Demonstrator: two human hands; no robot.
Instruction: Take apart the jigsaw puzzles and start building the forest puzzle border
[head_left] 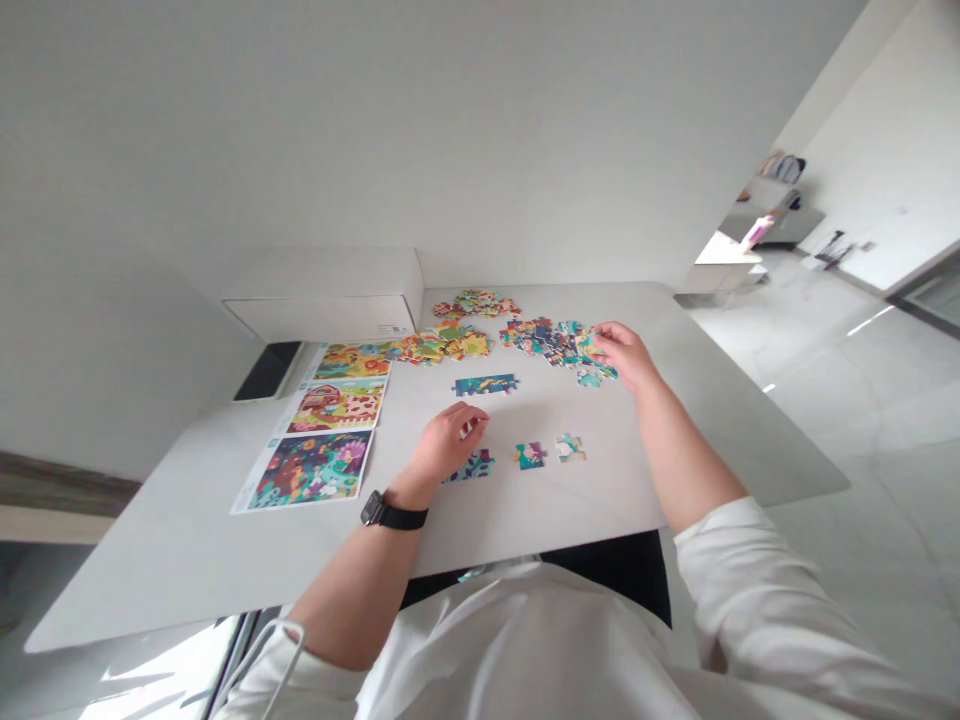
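1. One bare right hand reaches over the right edge of a dark-blue, teal and orange heap of jigsaw pieces; its fingers are narrowed onto a yellow-and-teal jigsaw piece, though I cannot tell whether the piece is gripped.
2. The bare left hand, a black smartwatch on its wrist, has its fingers curled with the tips close together; I cannot tell whether anything is between them.
3. Partly hidden by the left hand is a teal-and-dark-purple jigsaw section.
4. To the right of that section lie a teal, purple and orange jigsaw section and a pale teal-and-white jigsaw piece, near each other but apart.
5. Beyond the left hand, a dark-blue joined strip lies crosswise on the pale grey bench.
6. A yellow-and-green heap and a red-and-green heap sit farther back.
7. At left, a white paper sheet with three coloured pictures lies beside a black flat phone, before a long white box.
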